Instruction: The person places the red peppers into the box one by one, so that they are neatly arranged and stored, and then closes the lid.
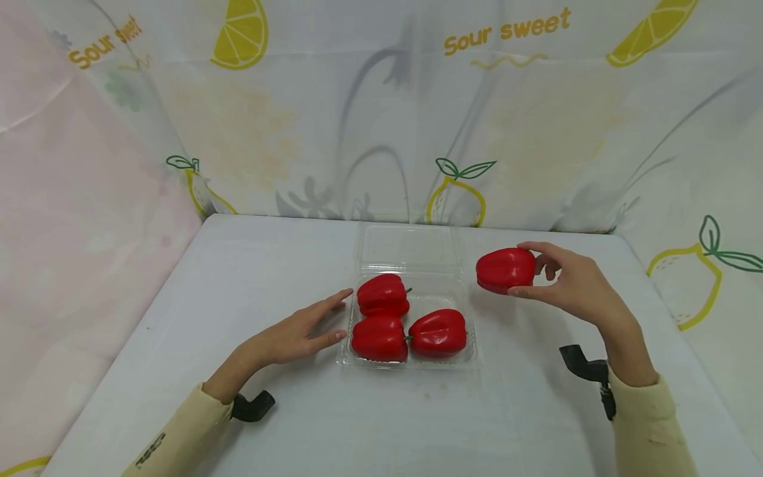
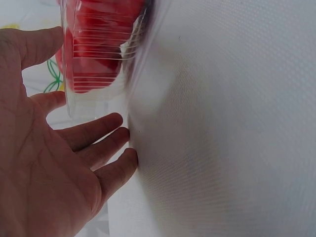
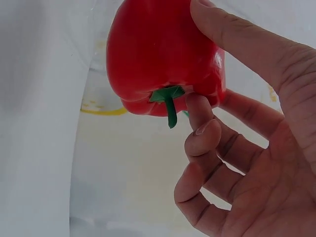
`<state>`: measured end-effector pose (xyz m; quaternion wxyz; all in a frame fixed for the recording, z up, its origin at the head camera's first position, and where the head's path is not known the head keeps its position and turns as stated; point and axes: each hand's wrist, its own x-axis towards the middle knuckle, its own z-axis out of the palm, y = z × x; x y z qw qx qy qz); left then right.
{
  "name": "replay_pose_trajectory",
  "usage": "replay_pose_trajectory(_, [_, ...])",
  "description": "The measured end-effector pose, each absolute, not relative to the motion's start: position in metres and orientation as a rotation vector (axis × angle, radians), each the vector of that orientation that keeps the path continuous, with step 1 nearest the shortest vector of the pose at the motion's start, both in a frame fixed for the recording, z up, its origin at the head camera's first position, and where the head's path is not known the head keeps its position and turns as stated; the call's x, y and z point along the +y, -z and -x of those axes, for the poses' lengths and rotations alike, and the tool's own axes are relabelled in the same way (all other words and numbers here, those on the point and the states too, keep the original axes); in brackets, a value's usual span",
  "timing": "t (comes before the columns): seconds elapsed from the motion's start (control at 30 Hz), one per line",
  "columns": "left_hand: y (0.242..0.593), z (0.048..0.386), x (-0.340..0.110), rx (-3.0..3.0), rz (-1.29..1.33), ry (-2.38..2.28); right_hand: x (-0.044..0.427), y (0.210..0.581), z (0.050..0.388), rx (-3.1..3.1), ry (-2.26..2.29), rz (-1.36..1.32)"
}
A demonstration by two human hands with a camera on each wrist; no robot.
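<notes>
A red bell pepper (image 1: 505, 270) is held up by my right hand (image 1: 569, 281), pinched between thumb and fingers to the right of the clear plastic container (image 1: 438, 301). Its green stem (image 3: 170, 106) points back toward the palm in the right wrist view. Three more red peppers lie in the container: one at back left (image 1: 381, 295), one at front left (image 1: 379, 338) and one at front right (image 1: 438, 333). At the container's left side is my left hand (image 1: 292, 336), its fingers extended and its thumb by the wall. Through that ribbed wall (image 2: 98, 54), red peppers show in the left wrist view.
The container's transparent lid (image 1: 410, 246) lies folded open toward the back. A white tabletop (image 1: 238, 265) carries everything, and a lemon-printed cloth (image 1: 357, 119) hangs behind it. Black wrist mounts (image 1: 253, 406) sit at both sleeves.
</notes>
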<state>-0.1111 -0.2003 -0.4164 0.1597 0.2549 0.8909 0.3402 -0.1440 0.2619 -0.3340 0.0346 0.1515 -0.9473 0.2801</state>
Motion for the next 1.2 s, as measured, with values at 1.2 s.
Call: replay_pose_trajectory(1.2, [0.417,0.111,-0.200,2.546,-0.729,-0.975,0.222,0.338,0.150,-2.839,-1.003,-0.567])
